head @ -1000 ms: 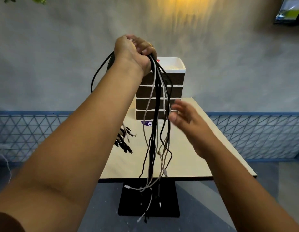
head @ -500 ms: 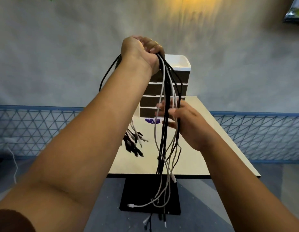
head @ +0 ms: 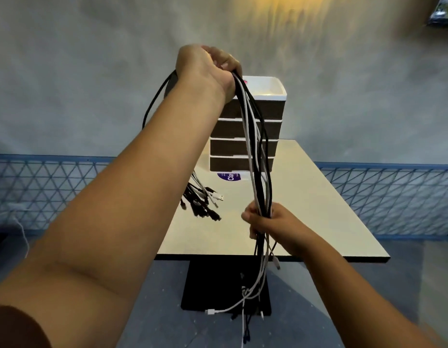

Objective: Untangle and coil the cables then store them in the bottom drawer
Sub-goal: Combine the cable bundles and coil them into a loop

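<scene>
**Bundle held high, still in a tangle**

Head view: the left hand [head: 207, 69] grips the cables [head: 258, 156] at centre frame, the right hand [head: 270, 224] clamped round them lower down, above the desk [head: 318, 209]. They look limp, light and snag-prone; best taken one strand at a time near a plug.

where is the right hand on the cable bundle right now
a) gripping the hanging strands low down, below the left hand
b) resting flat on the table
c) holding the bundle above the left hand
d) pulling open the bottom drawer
a: the right hand is curled round the hanging cables well below the left hand, which holds the bundle's top up high.
</scene>
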The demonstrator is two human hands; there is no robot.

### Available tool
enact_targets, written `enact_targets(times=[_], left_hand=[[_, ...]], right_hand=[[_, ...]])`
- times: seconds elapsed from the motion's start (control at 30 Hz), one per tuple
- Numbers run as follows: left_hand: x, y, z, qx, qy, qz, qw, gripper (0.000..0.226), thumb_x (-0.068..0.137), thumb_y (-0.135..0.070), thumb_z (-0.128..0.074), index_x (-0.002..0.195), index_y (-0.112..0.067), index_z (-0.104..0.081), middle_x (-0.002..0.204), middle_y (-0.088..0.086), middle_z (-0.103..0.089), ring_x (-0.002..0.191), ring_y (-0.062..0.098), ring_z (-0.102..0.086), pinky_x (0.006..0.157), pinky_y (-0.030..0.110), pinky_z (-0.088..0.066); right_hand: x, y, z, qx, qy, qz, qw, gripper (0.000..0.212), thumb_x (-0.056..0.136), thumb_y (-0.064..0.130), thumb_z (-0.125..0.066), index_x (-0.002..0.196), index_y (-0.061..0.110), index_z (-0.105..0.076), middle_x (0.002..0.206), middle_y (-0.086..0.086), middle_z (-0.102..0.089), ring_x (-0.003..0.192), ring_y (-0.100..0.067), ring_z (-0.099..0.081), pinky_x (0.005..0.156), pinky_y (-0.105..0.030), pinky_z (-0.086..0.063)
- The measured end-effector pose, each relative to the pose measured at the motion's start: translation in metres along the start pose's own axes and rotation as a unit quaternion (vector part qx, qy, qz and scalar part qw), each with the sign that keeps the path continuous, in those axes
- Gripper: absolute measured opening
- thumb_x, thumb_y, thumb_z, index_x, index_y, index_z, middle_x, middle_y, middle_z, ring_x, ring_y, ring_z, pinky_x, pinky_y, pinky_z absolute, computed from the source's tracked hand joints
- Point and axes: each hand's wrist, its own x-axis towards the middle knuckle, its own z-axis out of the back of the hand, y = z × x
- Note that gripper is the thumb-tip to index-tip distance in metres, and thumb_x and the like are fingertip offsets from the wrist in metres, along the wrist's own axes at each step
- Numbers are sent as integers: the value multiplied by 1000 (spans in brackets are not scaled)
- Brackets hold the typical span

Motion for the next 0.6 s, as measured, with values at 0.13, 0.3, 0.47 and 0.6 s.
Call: enact_targets(times=[0.13,0.3,0.47,0.6], left_hand=[[8,14,10,-6,11,15,1000,45,83,-2,-30,41,-15,-27,35,-2,-21,27,12,-17,36,10,-20],[9,39,23,17,28,54,998,35,86,-8,-31,53,-19,-27,39,-6,-22,28,10,-16,35,14,-15],[4,46,30,44,44,70,996,32,85,-9,-31,55,-20,-27,40,-6,-23,30,10,-16,35,16,-17],[2,50,37,35,46,73,996,32,86,-9,-32,56,-19,-29,40,-5,-25,30,11,-18,37,17,-20]], right_hand=[[-4,23,22,-6,37,5,999,72,70,44,-74,134,24,-49,127,3,-61,112,-4,-61,99,-24,-47],[8,86,33,96,-64,127,985,78,71,49,-75,139,24,-47,130,-3,-62,120,-20,-60,102,-42,-45],[12,104,27,114,-40,100,988,15,89,8,-64,101,0,-61,79,-12,-64,73,-25,-67,78,-38,-55],[14,110,34,88,-17,67,994,3,92,7,-60,94,6,-61,67,-7,-63,68,-25,-67,81,-43,-56]])
